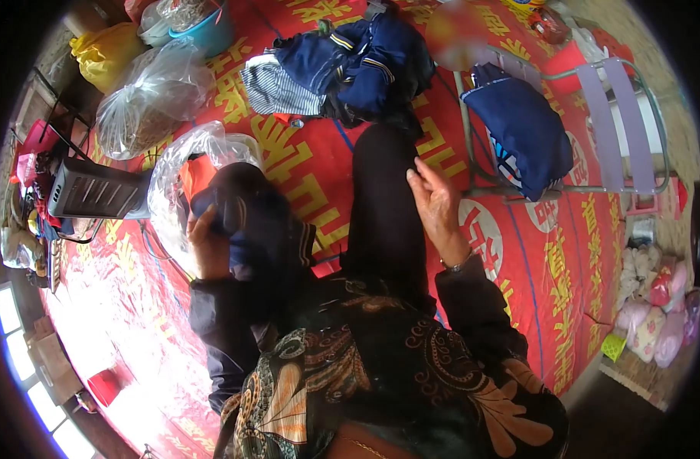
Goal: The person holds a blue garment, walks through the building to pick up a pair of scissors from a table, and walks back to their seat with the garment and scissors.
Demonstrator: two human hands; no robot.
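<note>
My left hand (209,243) grips a dark navy garment (262,237) with striped trim, which lies over my left knee. Its fingers are closed on the cloth's edge. Beside my right thigh, my right hand (439,210) is raised in front of the red floor sheet. Its thumb and fingertips are drawn together; whatever they may hold is too small to make out. Just left of the garment stands a clear plastic bag (170,164) with something orange-red (197,176) in it.
Ahead lies a heap of navy clothes (365,65) with a striped piece (281,86). A folded navy garment (518,130) rests on a metal-framed chair (610,126) at right. Left are a grey plastic stool (97,190), a filled clear bag (147,99) and a blue basin (208,32).
</note>
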